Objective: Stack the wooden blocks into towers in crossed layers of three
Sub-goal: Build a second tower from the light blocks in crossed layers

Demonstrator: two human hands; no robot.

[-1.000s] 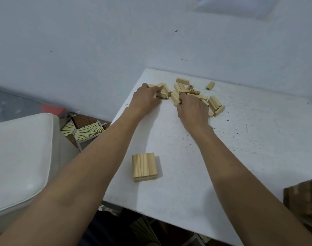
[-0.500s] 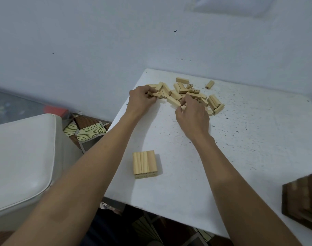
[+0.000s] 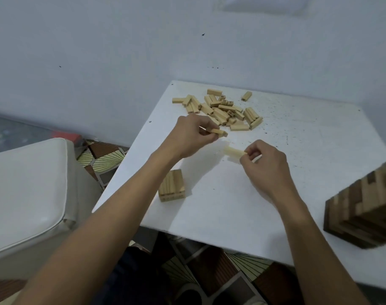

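My left grip [image 3: 194, 135] pinches a wooden block [image 3: 219, 132] jutting rightward and my right grip [image 3: 264, 164] a second block [image 3: 232, 152] jutting leftward, above the white tabletop [image 3: 297, 183] beside a pale wall [image 3: 99, 51].

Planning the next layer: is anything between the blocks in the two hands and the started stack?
Nothing visible. Only bare table lies between the started stack and the left block, pinched by the left hand, or the right block, held by the right hand; the loose pile lies beyond both.
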